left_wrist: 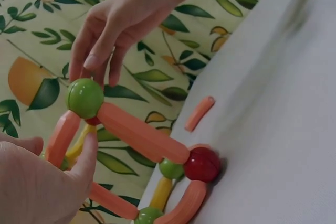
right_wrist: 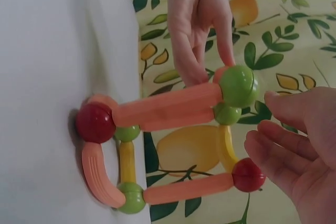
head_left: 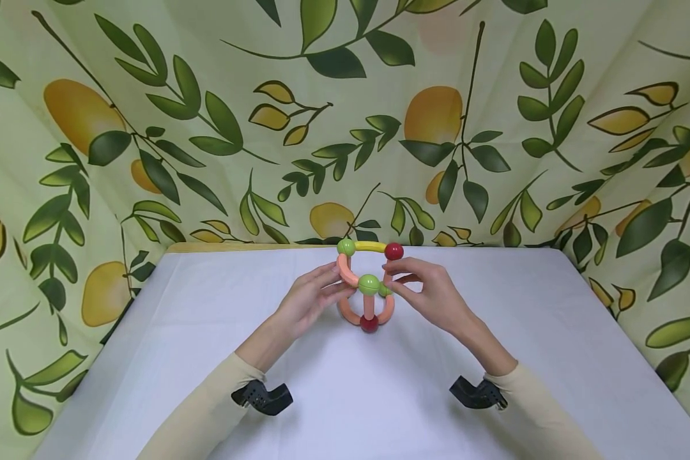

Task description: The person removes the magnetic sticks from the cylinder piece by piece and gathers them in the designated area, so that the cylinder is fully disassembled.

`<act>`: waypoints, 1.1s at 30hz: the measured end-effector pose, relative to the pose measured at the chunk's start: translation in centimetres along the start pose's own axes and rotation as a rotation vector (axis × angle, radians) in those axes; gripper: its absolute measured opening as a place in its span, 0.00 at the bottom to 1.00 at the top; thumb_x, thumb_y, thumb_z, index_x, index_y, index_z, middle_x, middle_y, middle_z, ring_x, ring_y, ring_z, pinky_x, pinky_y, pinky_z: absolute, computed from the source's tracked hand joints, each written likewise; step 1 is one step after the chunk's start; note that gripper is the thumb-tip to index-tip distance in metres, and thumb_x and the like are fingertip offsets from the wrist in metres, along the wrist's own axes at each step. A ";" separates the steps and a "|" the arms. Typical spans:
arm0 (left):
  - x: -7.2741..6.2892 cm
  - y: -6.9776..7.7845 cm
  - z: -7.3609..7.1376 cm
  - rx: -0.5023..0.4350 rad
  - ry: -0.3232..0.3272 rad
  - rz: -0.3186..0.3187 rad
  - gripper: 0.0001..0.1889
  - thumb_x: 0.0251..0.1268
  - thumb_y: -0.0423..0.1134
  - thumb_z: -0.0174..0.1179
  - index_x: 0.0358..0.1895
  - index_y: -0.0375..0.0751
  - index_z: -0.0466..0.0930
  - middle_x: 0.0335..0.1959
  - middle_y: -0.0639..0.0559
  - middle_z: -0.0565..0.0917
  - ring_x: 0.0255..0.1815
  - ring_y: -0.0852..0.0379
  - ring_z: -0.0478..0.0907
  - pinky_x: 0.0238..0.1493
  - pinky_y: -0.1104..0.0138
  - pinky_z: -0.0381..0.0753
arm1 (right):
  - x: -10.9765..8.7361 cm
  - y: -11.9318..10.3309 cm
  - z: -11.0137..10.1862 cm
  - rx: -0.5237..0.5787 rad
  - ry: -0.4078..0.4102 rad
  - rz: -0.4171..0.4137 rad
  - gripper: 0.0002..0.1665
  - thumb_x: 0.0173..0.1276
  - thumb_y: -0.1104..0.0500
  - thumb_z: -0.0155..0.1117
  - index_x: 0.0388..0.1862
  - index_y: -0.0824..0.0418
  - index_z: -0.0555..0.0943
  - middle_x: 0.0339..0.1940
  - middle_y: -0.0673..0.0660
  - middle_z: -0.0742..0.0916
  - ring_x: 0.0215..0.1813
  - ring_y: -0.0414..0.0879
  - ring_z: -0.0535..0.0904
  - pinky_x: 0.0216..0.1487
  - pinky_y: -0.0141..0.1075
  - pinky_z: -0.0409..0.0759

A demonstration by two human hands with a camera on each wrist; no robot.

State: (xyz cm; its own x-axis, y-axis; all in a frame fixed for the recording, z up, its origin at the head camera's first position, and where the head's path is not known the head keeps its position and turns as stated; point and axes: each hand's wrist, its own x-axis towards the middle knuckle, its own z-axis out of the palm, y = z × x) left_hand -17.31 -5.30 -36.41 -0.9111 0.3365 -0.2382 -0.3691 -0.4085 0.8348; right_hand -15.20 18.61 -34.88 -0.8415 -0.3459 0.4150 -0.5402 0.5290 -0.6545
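A ball-and-rod toy frame stands on the white cloth, made of orange posts (head_left: 369, 306), curved rods and round joints. Its upper level has a front green ball (head_left: 368, 284), a rear green ball (head_left: 346, 247) and a red ball (head_left: 393, 251), with a yellow curved rod (head_left: 370, 246) along the back. My left hand (head_left: 307, 297) pinches the curved orange rod (left_wrist: 64, 137) at the upper left between thumb and fingers. On the other side, my right hand (head_left: 431, 291) has loosely bent fingers close by the upper red ball and front green ball, gripping nothing.
A lower red ball (right_wrist: 95, 122) rests on the cloth (head_left: 345, 402). One loose orange rod (left_wrist: 200, 113) lies on it to the right of the frame, hidden from the head view. Behind the table hangs a leaf-and-fruit curtain (head_left: 345, 191).
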 end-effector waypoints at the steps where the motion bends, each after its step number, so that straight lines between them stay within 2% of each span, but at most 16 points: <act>1: 0.0 0.0 0.0 -0.015 0.000 -0.004 0.22 0.76 0.33 0.51 0.69 0.32 0.66 0.64 0.37 0.73 0.63 0.41 0.74 0.57 0.61 0.79 | 0.1 -0.1 0.2 0.013 -0.002 -0.009 0.20 0.59 0.68 0.73 0.51 0.64 0.83 0.47 0.58 0.88 0.49 0.53 0.84 0.49 0.44 0.83; 10: 0.4 -0.1 0.0 -0.053 -0.003 -0.013 0.22 0.75 0.32 0.51 0.69 0.31 0.65 0.66 0.31 0.70 0.63 0.41 0.74 0.54 0.62 0.80 | 0.6 -0.5 1.3 0.054 -0.031 -0.057 0.25 0.54 0.68 0.76 0.54 0.63 0.83 0.50 0.56 0.87 0.50 0.49 0.84 0.50 0.43 0.83; 16: 0.9 -0.5 0.2 -0.023 0.005 -0.016 0.21 0.75 0.33 0.52 0.67 0.30 0.66 0.60 0.32 0.74 0.56 0.45 0.79 0.53 0.62 0.81 | 0.6 -0.4 2.0 0.064 -0.027 -0.115 0.26 0.54 0.69 0.76 0.53 0.63 0.83 0.50 0.54 0.87 0.53 0.47 0.82 0.51 0.40 0.83; 21: 1.0 -0.6 0.3 -0.029 0.014 -0.010 0.21 0.74 0.32 0.54 0.66 0.28 0.67 0.59 0.32 0.74 0.52 0.49 0.81 0.52 0.62 0.81 | 0.5 -0.3 2.4 0.059 -0.007 -0.143 0.26 0.52 0.69 0.77 0.52 0.63 0.83 0.50 0.54 0.87 0.53 0.47 0.82 0.49 0.38 0.83; 28: 1.0 -0.6 0.3 -0.027 0.040 -0.011 0.22 0.72 0.31 0.55 0.66 0.30 0.67 0.53 0.37 0.77 0.49 0.50 0.83 0.51 0.64 0.81 | 0.6 -0.5 2.6 0.044 0.001 -0.113 0.26 0.50 0.70 0.78 0.51 0.64 0.84 0.49 0.54 0.87 0.51 0.47 0.83 0.47 0.39 0.84; 33: 1.0 -0.7 0.4 -0.015 0.048 -0.016 0.23 0.72 0.31 0.56 0.67 0.31 0.66 0.54 0.37 0.77 0.49 0.50 0.83 0.51 0.64 0.81 | 0.5 -0.4 2.7 0.092 0.005 -0.055 0.24 0.52 0.70 0.77 0.51 0.63 0.84 0.48 0.55 0.86 0.45 0.48 0.84 0.42 0.45 0.85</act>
State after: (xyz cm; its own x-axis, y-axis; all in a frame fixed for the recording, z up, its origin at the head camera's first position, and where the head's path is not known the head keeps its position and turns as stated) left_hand -17.94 -4.36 -37.08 -0.9125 0.3024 -0.2756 -0.3864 -0.4159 0.8233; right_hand -15.34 16.17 -36.10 -0.8105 -0.3689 0.4549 -0.5831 0.4354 -0.6859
